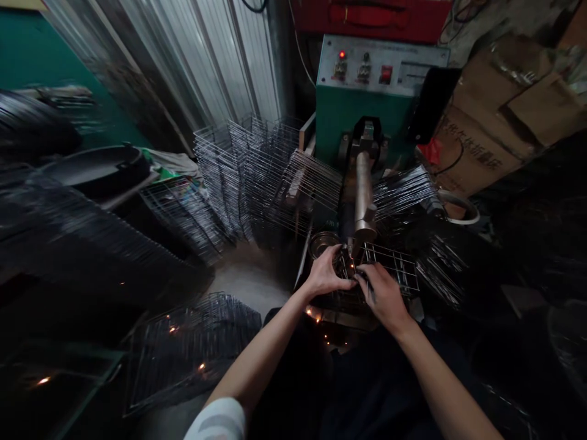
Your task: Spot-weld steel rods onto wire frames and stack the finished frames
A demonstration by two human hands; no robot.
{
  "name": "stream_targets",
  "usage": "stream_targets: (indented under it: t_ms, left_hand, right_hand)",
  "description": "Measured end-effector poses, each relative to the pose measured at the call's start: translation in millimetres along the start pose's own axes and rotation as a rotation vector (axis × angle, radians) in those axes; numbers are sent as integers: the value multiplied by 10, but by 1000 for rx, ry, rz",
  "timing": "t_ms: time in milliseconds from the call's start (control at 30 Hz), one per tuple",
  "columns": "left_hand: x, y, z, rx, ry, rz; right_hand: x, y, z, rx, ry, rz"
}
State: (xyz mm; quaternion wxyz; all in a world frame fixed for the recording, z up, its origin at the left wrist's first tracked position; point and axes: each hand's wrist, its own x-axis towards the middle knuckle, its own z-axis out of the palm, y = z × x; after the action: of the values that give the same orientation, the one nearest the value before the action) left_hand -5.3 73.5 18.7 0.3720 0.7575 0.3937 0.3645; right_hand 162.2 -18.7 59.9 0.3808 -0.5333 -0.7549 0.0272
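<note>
Under the metal arm (364,195) of a green machine (332,122), a wire grid (397,266) lies close to its tip, where a small orange glow shows. My left hand (326,272) is at the left of the tip, thumb stretched towards it and fingers apart; whether it touches the wire is unclear. From the right, my right hand (380,290) has its fingers pressed together on something small and dark near the glow, too small to name. Sparks fly below and to the left of my hands.
Stacked wire racks (247,171) stand left of the machine, with another rack pile (192,348) lower left. Bundled metal rods (403,189) and a cardboard box (477,146) are on the right. A round metal dish (324,243) sits beside my left hand.
</note>
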Motion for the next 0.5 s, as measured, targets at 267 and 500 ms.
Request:
stream_targets:
  t_ms: [267,500]
  left_hand:
    - [186,-90,-58,63,48,-31]
    - [346,-113,-150,170,25,-17]
  right_hand:
    - [102,234,-15,-138,34,16]
    - [192,384,32,-127,23,36]
